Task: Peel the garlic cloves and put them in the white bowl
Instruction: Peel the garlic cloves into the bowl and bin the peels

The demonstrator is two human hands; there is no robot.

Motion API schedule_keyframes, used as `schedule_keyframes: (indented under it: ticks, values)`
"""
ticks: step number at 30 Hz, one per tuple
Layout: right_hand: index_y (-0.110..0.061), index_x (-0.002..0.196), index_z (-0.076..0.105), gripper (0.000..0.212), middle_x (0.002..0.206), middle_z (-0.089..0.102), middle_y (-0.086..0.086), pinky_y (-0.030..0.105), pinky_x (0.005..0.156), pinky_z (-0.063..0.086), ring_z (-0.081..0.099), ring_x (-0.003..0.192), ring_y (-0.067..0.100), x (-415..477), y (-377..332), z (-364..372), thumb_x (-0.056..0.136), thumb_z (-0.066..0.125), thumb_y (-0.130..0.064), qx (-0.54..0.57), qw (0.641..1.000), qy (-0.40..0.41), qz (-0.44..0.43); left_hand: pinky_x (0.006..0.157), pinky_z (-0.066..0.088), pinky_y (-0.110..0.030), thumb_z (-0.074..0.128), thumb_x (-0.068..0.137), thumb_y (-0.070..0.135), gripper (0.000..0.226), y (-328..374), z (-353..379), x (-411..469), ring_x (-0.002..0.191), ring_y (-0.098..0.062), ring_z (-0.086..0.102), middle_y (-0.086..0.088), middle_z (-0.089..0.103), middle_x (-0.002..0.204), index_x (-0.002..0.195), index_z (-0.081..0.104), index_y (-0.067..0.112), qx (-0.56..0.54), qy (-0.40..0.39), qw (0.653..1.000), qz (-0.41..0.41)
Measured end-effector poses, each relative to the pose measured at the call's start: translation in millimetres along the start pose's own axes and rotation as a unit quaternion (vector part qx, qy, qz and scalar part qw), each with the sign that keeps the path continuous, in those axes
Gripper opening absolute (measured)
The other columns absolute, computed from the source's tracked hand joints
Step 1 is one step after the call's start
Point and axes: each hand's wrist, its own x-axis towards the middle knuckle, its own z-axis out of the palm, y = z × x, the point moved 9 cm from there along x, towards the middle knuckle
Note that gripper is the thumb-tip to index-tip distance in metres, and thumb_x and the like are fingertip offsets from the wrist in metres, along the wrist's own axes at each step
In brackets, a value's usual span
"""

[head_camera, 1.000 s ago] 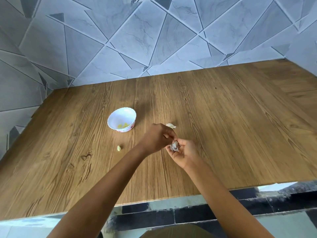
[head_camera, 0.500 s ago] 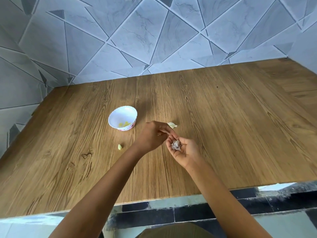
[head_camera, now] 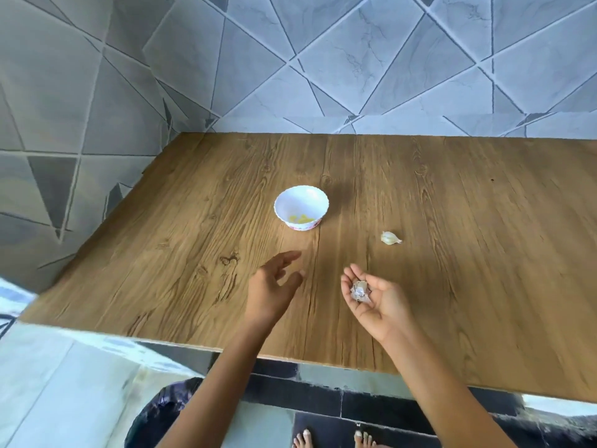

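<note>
A white bowl [head_camera: 301,206] stands mid-table with yellow peeled cloves [head_camera: 302,218] inside. One unpeeled garlic clove [head_camera: 390,238] lies on the wood to the right of the bowl. My right hand [head_camera: 376,299] is turned palm up, and a crumpled wad of garlic skins [head_camera: 359,291] rests on its loosely cupped fingers. My left hand [head_camera: 274,282] hovers just below the bowl with its fingers spread and pointing toward it, holding nothing that I can see. The small peeled clove that lay below the bowl earlier does not show.
The wooden table [head_camera: 452,286] runs to a tiled wall [head_camera: 355,76] at the back and left. Its front edge is close to my body. A dark bag [head_camera: 155,418] sits on the floor below, and bare feet show at the bottom.
My left hand has left the right hand, moved left toward the bowl and spread its fingers. The right hand has opened palm up under the skins. The view has swung left.
</note>
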Motion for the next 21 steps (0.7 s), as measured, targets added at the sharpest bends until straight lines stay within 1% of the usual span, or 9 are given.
schedule_keyframes:
  ticks: [3,5,7,9,11,14,16,19,21]
  values:
    - [0.004,0.096,0.061,0.023,0.091,0.064,0.014,0.025,0.066,0.056,0.061,0.083,0.022,0,26,15,0.096,0.040,-0.005,-0.042,0.998,-0.006,0.037,0.091,0.039,-0.008,0.069,0.083,0.013,0.034,-5,-26,-18,0.107,-0.001,0.058,0.015,0.062,0.116,0.116,0.065,0.019,0.081,0.038,0.996,0.028]
    - [0.003,0.095,0.061,0.025,0.091,0.064,0.014,0.026,0.070,0.055,0.061,0.083,0.022,-3,46,25,0.098,0.038,-0.006,-0.084,0.994,-0.014,0.071,0.091,0.032,-0.001,0.069,0.083,0.017,0.035,-11,-42,-36,0.111,0.003,0.052,0.018,0.058,0.119,0.118,0.063,0.021,0.123,0.058,0.990,0.021]
    - [0.003,0.096,0.061,0.026,0.092,0.063,0.015,0.028,0.076,0.052,0.061,0.083,0.022,-6,67,36,0.099,0.036,-0.007,-0.118,0.986,-0.038,0.108,0.093,0.030,-0.004,0.069,0.084,0.020,0.039,-17,-60,-54,0.113,0.005,0.048,0.018,0.054,0.123,0.121,0.061,0.022,0.148,0.093,0.985,0.007]
    - [0.002,0.095,0.060,0.028,0.091,0.063,0.014,0.027,0.074,0.052,0.060,0.082,0.022,-8,85,43,0.099,0.034,-0.008,-0.156,0.976,-0.056,0.144,0.093,0.031,-0.009,0.069,0.083,0.020,0.040,-24,-74,-75,0.111,0.003,0.049,0.018,0.053,0.124,0.123,0.060,0.021,0.154,0.133,0.979,-0.022]
    - [0.002,0.093,0.060,0.030,0.089,0.062,0.013,0.026,0.070,0.053,0.060,0.081,0.022,-15,109,48,0.100,0.033,-0.008,-0.201,0.958,-0.077,0.192,0.089,0.032,-0.008,0.069,0.083,0.019,0.040,-32,-92,-104,0.106,0.001,0.052,0.016,0.055,0.125,0.122,0.060,0.022,0.160,0.185,0.968,-0.062]
    - [0.001,0.093,0.060,0.031,0.087,0.062,0.013,0.025,0.065,0.054,0.060,0.079,0.021,-29,159,50,0.100,0.032,-0.009,-0.251,0.927,-0.105,0.258,0.087,0.032,-0.007,0.068,0.083,0.019,0.041,-52,-118,-148,0.107,-0.005,0.056,0.009,0.058,0.127,0.123,0.060,0.022,0.178,0.236,0.947,-0.125]
    - [0.001,0.093,0.060,0.031,0.086,0.064,0.013,0.025,0.060,0.055,0.060,0.078,0.021,-40,196,47,0.100,0.032,-0.009,-0.273,0.907,-0.121,0.298,0.083,0.033,-0.006,0.068,0.083,0.019,0.041,-65,-138,-178,0.099,-0.003,0.059,0.010,0.058,0.128,0.122,0.060,0.024,0.184,0.268,0.932,-0.160]
    - [0.000,0.092,0.060,0.028,0.084,0.064,0.013,0.025,0.061,0.056,0.061,0.078,0.021,-52,246,45,0.098,0.035,-0.009,-0.295,0.881,-0.138,0.344,0.091,0.037,-0.014,0.068,0.083,0.020,0.039,-83,-164,-215,0.111,-0.009,0.057,0.007,0.059,0.129,0.121,0.061,0.023,0.183,0.304,0.913,-0.201]
    - [0.000,0.091,0.060,0.027,0.083,0.064,0.013,0.026,0.061,0.056,0.061,0.078,0.021,-55,282,42,0.098,0.035,-0.008,-0.320,0.863,-0.137,0.366,0.089,0.036,-0.015,0.069,0.083,0.020,0.038,-100,-181,-239,0.112,-0.013,0.056,0.005,0.061,0.125,0.120,0.062,0.021,0.185,0.322,0.899,-0.232]
